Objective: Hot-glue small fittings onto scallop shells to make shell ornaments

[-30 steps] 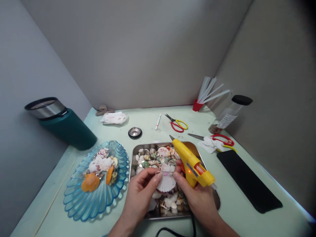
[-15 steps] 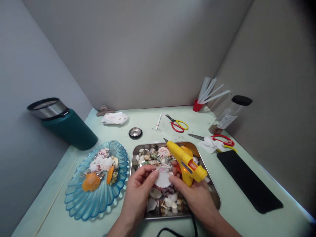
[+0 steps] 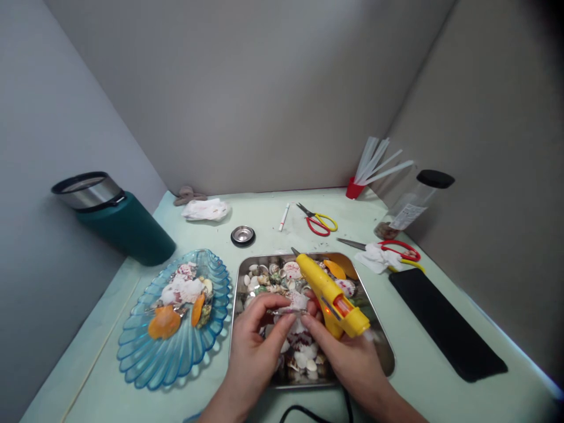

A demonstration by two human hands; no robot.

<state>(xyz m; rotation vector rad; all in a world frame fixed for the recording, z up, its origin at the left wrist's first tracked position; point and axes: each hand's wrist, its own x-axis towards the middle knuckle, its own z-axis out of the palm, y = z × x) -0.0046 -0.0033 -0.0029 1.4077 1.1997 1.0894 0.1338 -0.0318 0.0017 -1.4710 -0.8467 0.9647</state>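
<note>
A pale scallop shell is pinched between my two hands above a metal tray full of mixed shells. My left hand grips its left side with thumb and fingers. On its right side, my right hand pinches it between thumb and fingertips. The same right hand also holds a yellow glue gun, its nozzle pointing up and left over the tray and a small orange light lit on its side. The shell is tilted, seen nearly edge-on at its near edge, so part of its face is hidden.
Left stand a blue glass dish with shells and a teal bottle. Behind are a metal lid, a marker and scissors. Right are wrapped scissors, a clear jar, a black phone-like slab and a red cup.
The shell has been tilted from facing me to nearly edge-on. The glue gun in my right hand has tipped slightly, its rear end lower. The view has shifted a little.
</note>
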